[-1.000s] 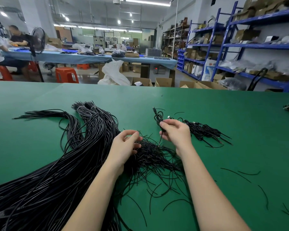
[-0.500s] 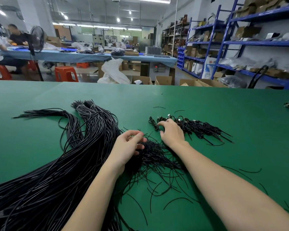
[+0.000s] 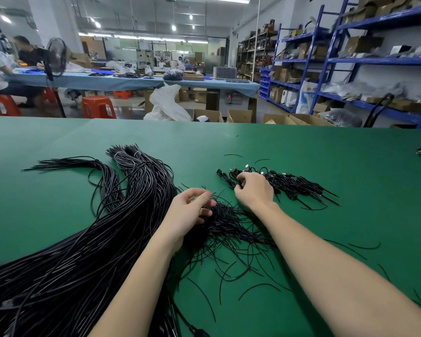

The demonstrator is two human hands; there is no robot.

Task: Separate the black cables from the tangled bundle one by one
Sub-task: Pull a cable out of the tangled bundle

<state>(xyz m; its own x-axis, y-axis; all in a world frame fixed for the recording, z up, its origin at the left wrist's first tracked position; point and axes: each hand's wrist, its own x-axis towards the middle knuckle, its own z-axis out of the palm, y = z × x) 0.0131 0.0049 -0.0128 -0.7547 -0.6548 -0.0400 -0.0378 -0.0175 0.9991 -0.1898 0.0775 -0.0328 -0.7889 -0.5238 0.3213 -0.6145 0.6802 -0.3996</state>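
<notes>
while your left hand [image 3: 190,210] rests loose-fingered on the tangled bundle [image 3: 224,222] mid-desk, your right hand [image 3: 253,188] pinches a cable in the separated cables [image 3: 292,183].

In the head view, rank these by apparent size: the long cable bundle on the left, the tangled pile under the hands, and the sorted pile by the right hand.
1. Long cable bundle, largest by far.
2. Tangled pile.
3. Sorted pile; it lies farther from the camera, so its rank against the tangle is unsure.

Green table [image 3: 301,152]: tangled bundle [image 3: 83,251] left, sorted cable pile [image 3: 292,184] right, loose strands [image 3: 253,285] near.
</notes>
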